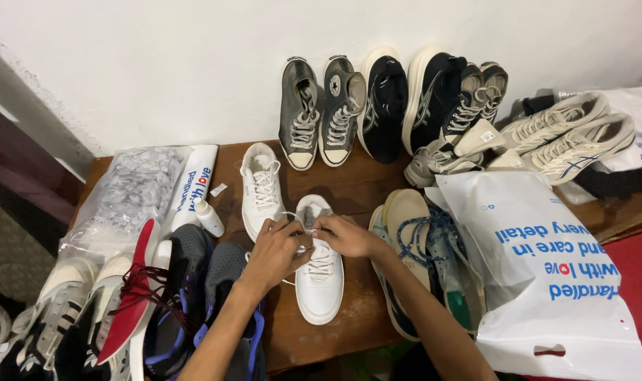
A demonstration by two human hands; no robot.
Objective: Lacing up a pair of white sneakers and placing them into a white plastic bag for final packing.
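Forearms: 2 bare arms rise from the bottom edge toward the middle of the wooden counter (363, 185).
White carrier bag: large plastic bag (547, 282) lies at right, partly over a blue-laced sneaker (423, 247).
Dark sneakers: black and purple shoes (194, 296) crowd the left, a red sole among them.
White sneaker: the shoe in hand (319, 271) lies flat at the counter's centre, toe toward the camera; its mate (261, 187) lies just beside, up left.
Left hand: left hand (278, 250), fingers closed, pinches a white lace at the eyelets.
Right hand: right hand (349, 236) grips the other lace end likewise.
Technique: even tension on both ends, judged best, keeps the lacing flat and untwisted.
Bottle: small white bottle (209, 217) lies near the mate.
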